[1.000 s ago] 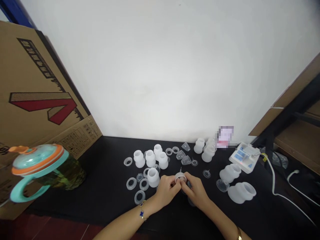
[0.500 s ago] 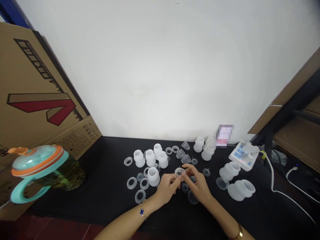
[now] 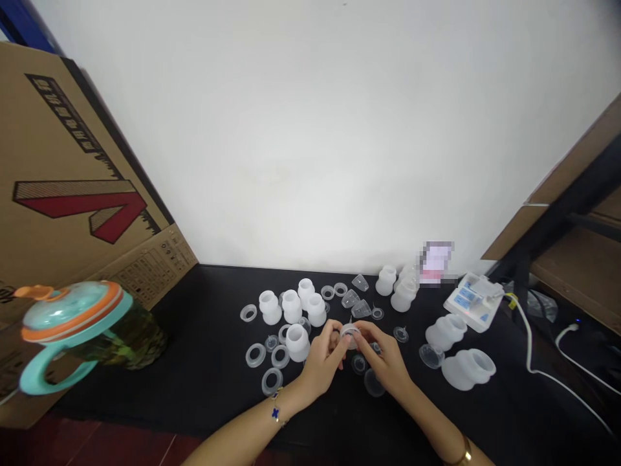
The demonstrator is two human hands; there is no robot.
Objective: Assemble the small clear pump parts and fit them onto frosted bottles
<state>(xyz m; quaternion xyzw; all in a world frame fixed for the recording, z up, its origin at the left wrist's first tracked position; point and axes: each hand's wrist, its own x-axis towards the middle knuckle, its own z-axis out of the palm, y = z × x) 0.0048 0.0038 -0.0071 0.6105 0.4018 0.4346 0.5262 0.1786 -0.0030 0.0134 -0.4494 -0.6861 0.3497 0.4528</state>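
Observation:
My left hand (image 3: pixel 323 362) and my right hand (image 3: pixel 385 362) meet over the black tabletop (image 3: pixel 204 362). Both pinch one small clear plastic ring part (image 3: pixel 350 334) between their fingertips. A white plastic bottle neck (image 3: pixel 297 343) stands just left of my left hand. Flat clear rings (image 3: pixel 272 381) lie on the table left of that hand. Small clear discs (image 3: pixel 359 364) lie under and between my hands.
A group of white bottle necks (image 3: pixel 292 306) stands behind my hands, with larger ones (image 3: pixel 468 371) at the right. A teal and orange jug (image 3: pixel 77 330) sits at the left before a cardboard box (image 3: pixel 72 188). A white device (image 3: pixel 473 301) with cables (image 3: pixel 533 369) lies at the right.
Both hands shifted slightly away from me and turned the small ring part between their fingertips. Nothing else on the table moved.

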